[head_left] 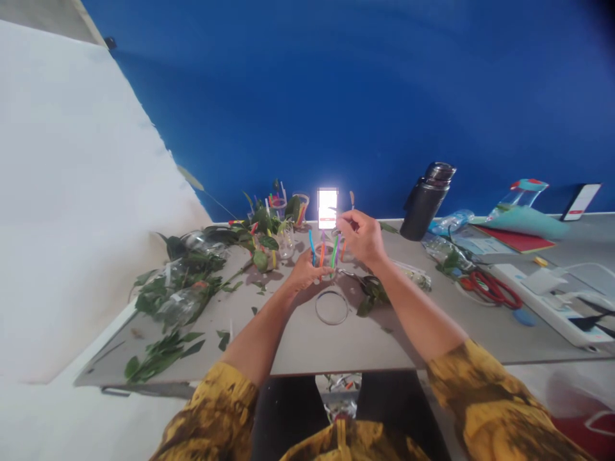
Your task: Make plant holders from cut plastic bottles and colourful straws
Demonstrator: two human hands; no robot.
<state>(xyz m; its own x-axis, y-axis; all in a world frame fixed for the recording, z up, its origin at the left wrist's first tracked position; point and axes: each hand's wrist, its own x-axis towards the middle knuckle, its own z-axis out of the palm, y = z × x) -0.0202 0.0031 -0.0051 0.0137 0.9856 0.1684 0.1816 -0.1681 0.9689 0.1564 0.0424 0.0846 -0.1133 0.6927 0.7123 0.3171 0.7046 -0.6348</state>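
Note:
My left hand [307, 272] wraps the lower side of a clear plastic cup [327, 259] holding blue, orange, green and purple straws [321, 253]. My right hand [362, 237] hangs just above the cup's far side, its fingertips pinched on a thin piece that is too small to identify. Below my right wrist lie dark-handled scissors [369, 286] among leaves, their blades pointing toward the cup. A thin metal ring [331, 308] rests on the grey table [307, 339] in front of both hands.
A phone [327, 208] with a glaring screen stands behind the cup. Leafy branches, cut plastic bottles [182, 288] and straw-filled cups [283, 218] crowd the left. Rightward lie a black flask [425, 202], red-handled scissors [490, 288] and a white power strip [548, 301].

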